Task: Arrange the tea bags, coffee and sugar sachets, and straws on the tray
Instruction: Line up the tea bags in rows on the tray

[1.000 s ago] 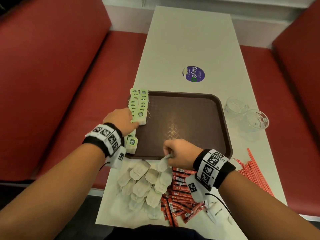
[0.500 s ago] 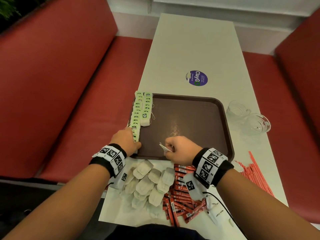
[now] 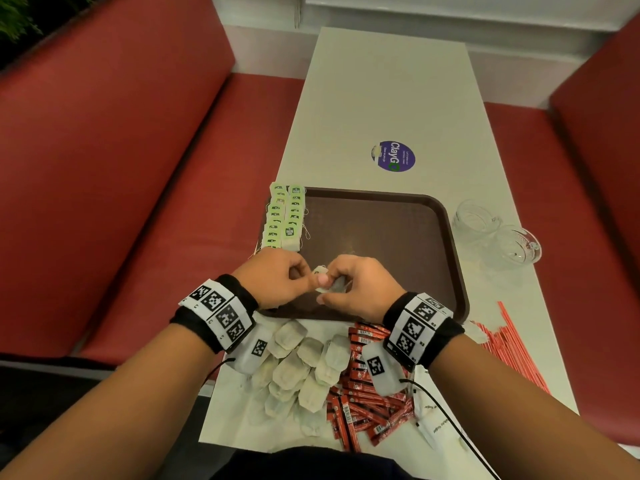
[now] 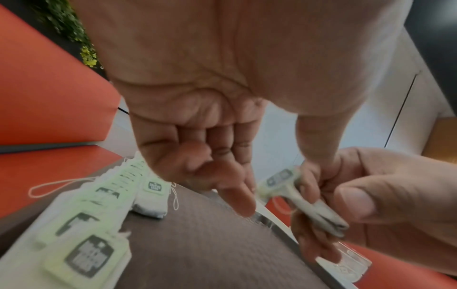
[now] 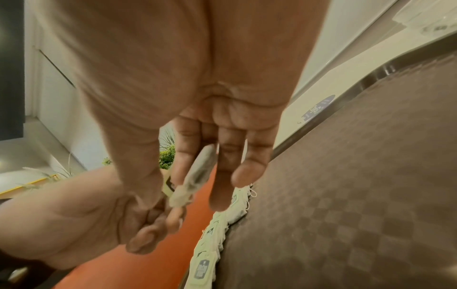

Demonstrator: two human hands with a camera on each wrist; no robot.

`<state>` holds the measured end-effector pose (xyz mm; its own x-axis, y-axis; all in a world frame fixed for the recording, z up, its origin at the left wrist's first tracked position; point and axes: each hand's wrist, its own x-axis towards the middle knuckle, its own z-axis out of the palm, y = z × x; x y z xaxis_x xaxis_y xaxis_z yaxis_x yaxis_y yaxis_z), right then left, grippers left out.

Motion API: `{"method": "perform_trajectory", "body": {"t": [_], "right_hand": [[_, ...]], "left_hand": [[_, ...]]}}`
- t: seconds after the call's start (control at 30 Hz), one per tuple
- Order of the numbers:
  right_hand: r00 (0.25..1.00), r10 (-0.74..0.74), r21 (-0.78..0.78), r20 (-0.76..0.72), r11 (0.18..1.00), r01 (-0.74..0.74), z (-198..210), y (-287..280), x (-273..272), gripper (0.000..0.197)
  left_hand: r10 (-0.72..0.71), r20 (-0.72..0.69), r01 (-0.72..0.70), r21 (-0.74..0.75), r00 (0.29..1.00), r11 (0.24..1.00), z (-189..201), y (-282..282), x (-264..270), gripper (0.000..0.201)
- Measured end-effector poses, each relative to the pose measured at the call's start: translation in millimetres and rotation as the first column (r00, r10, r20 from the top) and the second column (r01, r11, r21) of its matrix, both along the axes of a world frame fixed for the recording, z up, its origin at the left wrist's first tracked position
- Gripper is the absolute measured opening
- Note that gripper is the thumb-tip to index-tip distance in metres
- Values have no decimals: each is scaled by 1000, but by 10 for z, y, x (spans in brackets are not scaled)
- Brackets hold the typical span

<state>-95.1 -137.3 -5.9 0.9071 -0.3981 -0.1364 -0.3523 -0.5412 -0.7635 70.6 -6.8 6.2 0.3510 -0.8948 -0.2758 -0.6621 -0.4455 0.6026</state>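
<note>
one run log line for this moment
step: tea bags | right hand: pinches tea bag over tray | left hand: touching its tag

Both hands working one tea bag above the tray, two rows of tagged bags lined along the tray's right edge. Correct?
Not quite: the rows of tagged bags run along the tray's left edge, as the head view shows. Both the left hand and right hand do hold one tea bag above it.

Tray [image 3: 398,237] floor bare right of the 2 tea bag rows [image 3: 285,216] along its left edge; near rim crowded by loose tea bags [image 3: 301,368] and red sachets [image 3: 360,403]; 2 glass bowls [image 3: 498,233] and straws [image 3: 512,344] block the right side.
</note>
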Motion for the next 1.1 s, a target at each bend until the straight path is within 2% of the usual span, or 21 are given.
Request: {"method": "perform_trajectory", "body": {"t": [0.1, 0.2, 0.33, 0.4, 0.5, 0.6, 0.7, 0.8, 0.9, 1.03, 1.1], "right_hand": [[998, -2, 28, 68, 1000, 0, -44, -29, -7, 18], [998, 0, 80, 60, 997, -4, -49, -48, -29, 20], [992, -29, -34, -124, 999, 25, -92, -81, -64, 15], [956, 42, -68, -290, 996, -65, -107, -69, -84, 19], [834, 199, -92, -514, 954, -285, -146, 20, -100, 28], [750, 237, -103, -618, 921, -376, -197, 76, -85, 44], [732, 245, -109, -636, 910, -399, -232, 90, -61, 48], [705, 260, -103, -660, 898, -427, -237, 97, -33, 42], [681, 260, -91, -684, 896, -434, -229, 109, -22, 33], [708, 273, -70, -651, 908, -414, -240, 93, -27, 5], [712, 289, -59, -640, 906, -420, -237, 77, -27, 3]], "left_hand": [[4, -34, -6, -52, 999, 999, -27, -29, 30, 35], [-5, -46, -2, -142, 999, 990, -28, -62, 27, 14], [60, -7, -60, -202, 998, 978, -43, -97, 108, 5], [103, 37, -95, -184, 994, 978, -87, -128, 215, 2], [103, 128, -97, -50, 986, 994, -208, -198, 377, 4], [42, 204, -69, 125, 978, 990, -337, -305, 478, 9], [87, 246, -126, 151, 965, 980, -415, -439, 593, 17], [149, 298, -207, 172, 943, 963, -407, -549, 685, 23], [204, 312, -274, 199, 928, 941, -399, -632, 742, 26], [266, 298, -339, 226, 917, 913, -407, -687, 764, 36], [286, 297, -357, 221, 911, 908, -406, -715, 751, 42]]}}
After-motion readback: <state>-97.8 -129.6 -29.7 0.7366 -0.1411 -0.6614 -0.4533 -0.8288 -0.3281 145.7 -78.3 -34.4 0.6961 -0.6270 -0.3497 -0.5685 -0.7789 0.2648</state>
